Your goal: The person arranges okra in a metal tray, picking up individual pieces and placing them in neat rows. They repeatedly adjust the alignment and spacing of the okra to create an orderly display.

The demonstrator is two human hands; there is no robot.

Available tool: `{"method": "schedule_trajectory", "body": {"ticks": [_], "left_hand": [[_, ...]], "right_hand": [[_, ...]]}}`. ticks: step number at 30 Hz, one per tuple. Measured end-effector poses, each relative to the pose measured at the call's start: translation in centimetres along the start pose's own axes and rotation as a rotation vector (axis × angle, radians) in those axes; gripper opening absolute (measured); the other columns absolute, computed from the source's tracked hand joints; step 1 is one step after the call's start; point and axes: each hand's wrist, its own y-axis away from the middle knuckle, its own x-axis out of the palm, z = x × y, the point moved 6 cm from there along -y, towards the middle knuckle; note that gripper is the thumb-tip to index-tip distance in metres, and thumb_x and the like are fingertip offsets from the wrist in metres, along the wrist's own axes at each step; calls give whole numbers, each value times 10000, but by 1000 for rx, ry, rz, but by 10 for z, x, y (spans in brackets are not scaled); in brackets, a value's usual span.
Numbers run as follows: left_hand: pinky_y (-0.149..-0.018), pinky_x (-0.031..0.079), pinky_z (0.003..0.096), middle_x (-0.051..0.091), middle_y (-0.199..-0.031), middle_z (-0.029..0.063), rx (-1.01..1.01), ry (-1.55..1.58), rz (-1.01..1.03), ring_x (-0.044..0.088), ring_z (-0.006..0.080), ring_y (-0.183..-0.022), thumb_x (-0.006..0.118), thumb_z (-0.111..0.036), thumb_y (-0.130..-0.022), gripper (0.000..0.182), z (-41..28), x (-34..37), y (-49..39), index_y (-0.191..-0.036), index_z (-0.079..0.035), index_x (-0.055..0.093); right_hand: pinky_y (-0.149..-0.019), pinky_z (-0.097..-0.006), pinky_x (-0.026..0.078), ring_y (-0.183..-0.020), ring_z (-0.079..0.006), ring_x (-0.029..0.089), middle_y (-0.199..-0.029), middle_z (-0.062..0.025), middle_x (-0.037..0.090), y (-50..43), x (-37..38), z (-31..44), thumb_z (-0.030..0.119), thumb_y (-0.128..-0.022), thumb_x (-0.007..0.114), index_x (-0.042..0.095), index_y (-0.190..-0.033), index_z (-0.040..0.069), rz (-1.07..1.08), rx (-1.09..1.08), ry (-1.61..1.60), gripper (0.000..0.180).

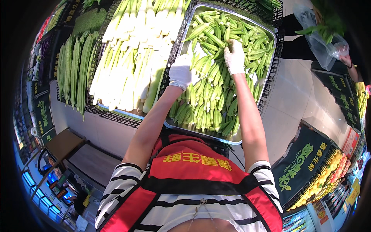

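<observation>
A metal tray [200,132] of green okra pods [213,95] lies before me. Pods in its near half are laid in overlapping rows; those in the far half [249,32] lie loosely heaped. Wearing a white glove, my left hand [181,72] is at the tray's left side, beside the upper end of the rows. Glare washes out its fingers, so its grip is unclear. My right hand [234,56], also in a white glove, reaches into the heap with bent fingers against the pods. Whether it grips one cannot be made out. Bare tray bottom shows between heap and rows.
Bundled pale green-white stalks [130,63] fill the display left of the tray, with ridged gourds [74,69] farther left. Black plastic crate edging [271,84] surrounds the tray. At upper right, another person's hand [346,60] holds a clear plastic bag [321,49] near leafy greens.
</observation>
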Motion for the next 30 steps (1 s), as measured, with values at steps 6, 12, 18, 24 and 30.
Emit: {"method": "schedule_trajectory", "body": {"ticks": [6, 12, 18, 24, 30], "left_hand": [[-789, 507, 262, 637, -1080, 100, -88, 716, -241, 628, 192, -890, 699, -181, -841, 469, -9, 16, -41, -1279, -86, 560], [-956, 463, 377, 524, -1309, 124, 167, 177, -179, 542, 291, -1144, 534, -134, -876, 403, -46, -18, -84, -1276, -160, 573], [-988, 448, 428, 437, -1401, 183, 190, 142, -77, 502, 353, -1210, 591, -332, -877, 473, -67, -15, -112, -1302, -131, 538], [-1034, 419, 431, 314, -1467, 249, -85, 408, 49, 449, 408, -1262, 724, -241, -753, 650, -64, 3, -112, -1346, -141, 478], [-1001, 449, 384, 456, -1367, 193, 114, 626, -286, 510, 318, -1203, 649, -83, -748, 578, -42, -8, -108, -1312, -144, 534]], "right_hand": [[-550, -218, 428, -586, -85, 548, -760, -29, 604, 35, -21, 14, 36, -868, 625, 606, -1027, -2, -148, 582, -760, 165], [-475, -199, 384, -518, -67, 513, -672, -35, 602, 73, -46, 10, 47, -835, 569, 635, -893, -9, 118, 722, -909, 104], [-494, -213, 393, -553, -67, 528, -715, -14, 606, 69, 6, 7, 65, -866, 605, 649, -947, 11, 425, 685, -712, 106], [-646, -287, 507, -690, -166, 620, -809, -76, 651, 40, -11, -17, 126, -874, 643, 634, -1028, 5, -63, 312, -189, 195], [-754, -455, 517, -871, -387, 621, -1055, -220, 555, 10, -18, -9, 300, -837, 682, 525, -1143, 26, 143, 215, 400, 440]]}}
